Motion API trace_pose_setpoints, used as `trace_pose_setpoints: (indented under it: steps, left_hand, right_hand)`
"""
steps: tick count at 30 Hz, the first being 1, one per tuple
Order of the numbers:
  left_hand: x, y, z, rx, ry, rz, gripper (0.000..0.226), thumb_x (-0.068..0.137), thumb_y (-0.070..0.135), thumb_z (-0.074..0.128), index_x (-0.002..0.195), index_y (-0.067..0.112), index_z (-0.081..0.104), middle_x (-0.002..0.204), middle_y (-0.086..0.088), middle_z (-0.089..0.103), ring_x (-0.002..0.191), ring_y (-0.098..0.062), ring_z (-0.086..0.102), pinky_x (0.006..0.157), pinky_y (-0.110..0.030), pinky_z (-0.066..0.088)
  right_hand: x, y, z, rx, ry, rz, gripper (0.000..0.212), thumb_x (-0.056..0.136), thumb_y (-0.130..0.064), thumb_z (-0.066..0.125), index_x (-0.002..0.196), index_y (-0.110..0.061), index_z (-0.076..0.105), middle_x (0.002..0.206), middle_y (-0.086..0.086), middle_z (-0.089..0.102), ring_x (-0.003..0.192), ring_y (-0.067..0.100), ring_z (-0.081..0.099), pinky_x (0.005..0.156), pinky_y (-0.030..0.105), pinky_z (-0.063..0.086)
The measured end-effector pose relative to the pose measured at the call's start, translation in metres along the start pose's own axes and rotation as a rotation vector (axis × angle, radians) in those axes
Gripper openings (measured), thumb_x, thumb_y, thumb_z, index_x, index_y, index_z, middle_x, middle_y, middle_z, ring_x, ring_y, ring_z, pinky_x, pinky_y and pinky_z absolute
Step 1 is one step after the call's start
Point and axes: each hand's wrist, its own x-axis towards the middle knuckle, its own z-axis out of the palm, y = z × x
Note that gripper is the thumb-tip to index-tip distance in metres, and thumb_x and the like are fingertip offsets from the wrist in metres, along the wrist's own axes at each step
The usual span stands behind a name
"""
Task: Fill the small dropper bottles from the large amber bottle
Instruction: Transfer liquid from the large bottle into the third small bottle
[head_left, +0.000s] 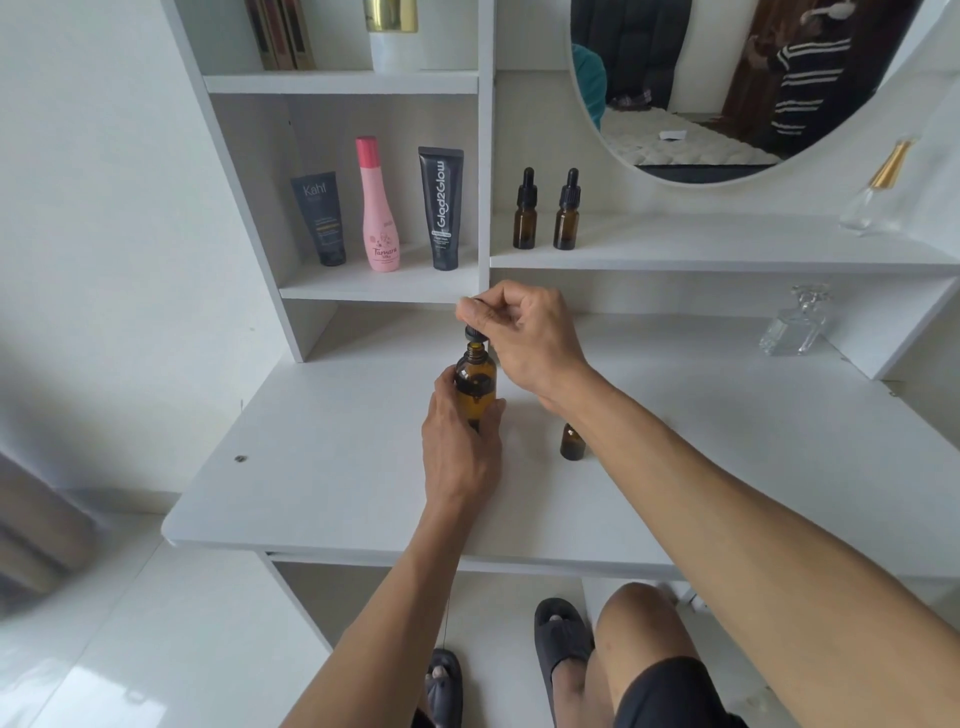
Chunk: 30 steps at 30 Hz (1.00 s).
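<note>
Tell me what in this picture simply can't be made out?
All in the head view:
- Liquid level in the large amber glass bottle: the left hand wraps it.
- Top of the small open amber bottle on the white desk: the right forearm covers it.
- Black dropper cap: partly hidden by the right hand.
- Fine print on the grey tube: too small.

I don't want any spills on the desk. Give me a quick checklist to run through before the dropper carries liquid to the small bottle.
1. Large amber bottle steadied upright by left hand: ok.
2. Dropper cap pinched by right hand, just above the neck: ok.
3. Small open bottle upright on desk: ok.
4. Its mouth clear: cannot tell, the right forearm covers it.
5. Liquid in pipette: cannot tell.
6. Two shelf dropper bottles capped: ok.
</note>
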Motion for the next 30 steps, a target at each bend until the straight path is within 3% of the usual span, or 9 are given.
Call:
trace_pose_setpoints:
  steps: [4, 11, 15, 18, 22, 27, 30]
  left_hand:
    - [0.0, -0.001, 0.0, 0.0, -0.002, 0.001, 0.044, 0.091, 0.024, 0.065, 0.13, 0.02, 0.046, 0.117, 0.002, 0.062, 0.099, -0.02, 0.061, 0.086, -0.042, 0.052]
    - [0.0, -0.001, 0.0, -0.003, -0.004, 0.005, 0.044, 0.091, 0.022, 0.066, 0.13, 0.02, 0.046, 0.115, 0.002, 0.063, 0.098, -0.019, 0.06, 0.086, -0.039, 0.052]
    - [0.0, -0.001, -0.001, 0.007, -0.005, 0.003, 0.045, 0.091, 0.023, 0.065, 0.132, 0.019, 0.045, 0.117, 0.001, 0.062, 0.098, -0.018, 0.06, 0.085, -0.038, 0.052]
    - [0.0, -0.001, 0.0, 0.006, -0.003, 0.004, 0.044, 0.091, 0.023, 0.065, 0.131, 0.019, 0.046, 0.116, 0.001, 0.062, 0.097, -0.018, 0.06, 0.085, -0.039, 0.053]
    - [0.0, -0.001, 0.0, -0.008, -0.004, -0.002, 0.043, 0.091, 0.023, 0.066, 0.13, 0.02, 0.047, 0.116, 0.002, 0.063, 0.098, -0.02, 0.061, 0.085, -0.04, 0.053]
    - [0.0, -0.001, 0.0, -0.001, -0.008, 0.001, 0.044, 0.091, 0.023, 0.066, 0.131, 0.021, 0.046, 0.117, 0.0, 0.063, 0.095, -0.022, 0.061, 0.081, -0.032, 0.05]
    - [0.0, -0.002, 0.0, 0.009, -0.008, -0.007, 0.045, 0.091, 0.025, 0.066, 0.131, 0.022, 0.046, 0.116, 0.0, 0.063, 0.094, -0.025, 0.062, 0.082, -0.037, 0.051]
  right_hand:
    - [-0.003, 0.005, 0.002, 0.015, 0.002, 0.008, 0.019, 0.087, -0.031, 0.077, 0.072, -0.024, 0.069, 0.069, -0.007, 0.071, 0.061, 0.002, 0.063, 0.073, 0.032, 0.059]
    - [-0.006, 0.007, 0.005, 0.033, 0.006, 0.025, 0.019, 0.087, -0.03, 0.077, 0.072, -0.022, 0.068, 0.068, -0.009, 0.07, 0.064, 0.001, 0.065, 0.077, 0.031, 0.06]
    - [-0.006, 0.009, 0.006, 0.017, 0.008, 0.03, 0.019, 0.087, -0.031, 0.077, 0.073, -0.02, 0.068, 0.073, -0.004, 0.072, 0.071, 0.009, 0.066, 0.08, 0.037, 0.061]
    - [-0.005, 0.008, 0.005, 0.021, 0.002, 0.045, 0.019, 0.087, -0.032, 0.077, 0.076, -0.018, 0.07, 0.073, -0.004, 0.072, 0.07, 0.008, 0.066, 0.077, 0.036, 0.061]
    - [-0.005, 0.006, 0.003, 0.1, -0.003, 0.077, 0.017, 0.087, -0.03, 0.077, 0.083, -0.013, 0.073, 0.069, -0.007, 0.07, 0.06, 0.0, 0.063, 0.065, 0.024, 0.054]
    - [0.0, -0.005, -0.004, 0.183, 0.022, 0.064, 0.017, 0.088, -0.026, 0.076, 0.089, -0.01, 0.072, 0.083, 0.008, 0.076, 0.079, 0.017, 0.075, 0.07, 0.029, 0.059]
    - [0.003, -0.013, -0.007, 0.238, 0.04, 0.072, 0.018, 0.088, -0.023, 0.076, 0.092, -0.006, 0.071, 0.087, 0.013, 0.076, 0.082, 0.022, 0.076, 0.07, 0.035, 0.06]
